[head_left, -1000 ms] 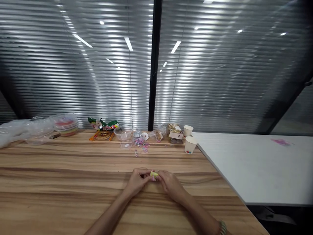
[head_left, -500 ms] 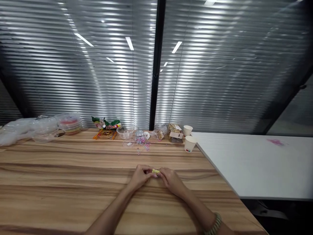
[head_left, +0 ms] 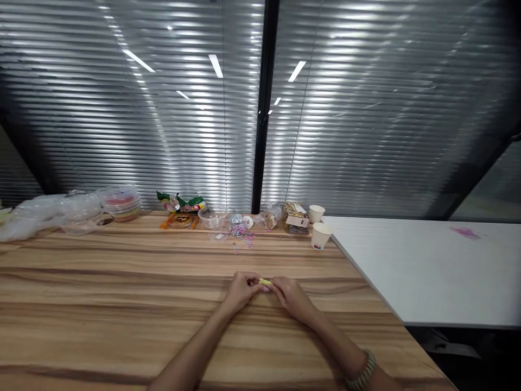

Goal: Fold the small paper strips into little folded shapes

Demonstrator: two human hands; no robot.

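Between my hands, just above or on the wooden table (head_left: 122,304), is a small yellow piece (head_left: 265,282) with a pinkish-white bit under it; its exact kind is too small to make out. My left hand (head_left: 243,289) pinches its left end between thumb and fingers. On the other end, my right hand (head_left: 290,295) is closed, fingers curled over it. A beaded bracelet (head_left: 363,373) circles my right wrist. Farther back lie loose pink and white paper-clip-like bits (head_left: 247,240), the nearest things beyond my hands.
Two paper cups (head_left: 321,237) stand at the back right, by a gold package (head_left: 296,218). Clear bowls (head_left: 213,218), a green snack bag (head_left: 182,203), stacked tubs (head_left: 120,203) and plastic bags (head_left: 36,214) line the back. A white table (head_left: 423,271) adjoins on the right.
The view has shifted slightly, so the scene sits a little to the right and higher. Both hands keep their hold on the yellow piece, with only slight finger movement.
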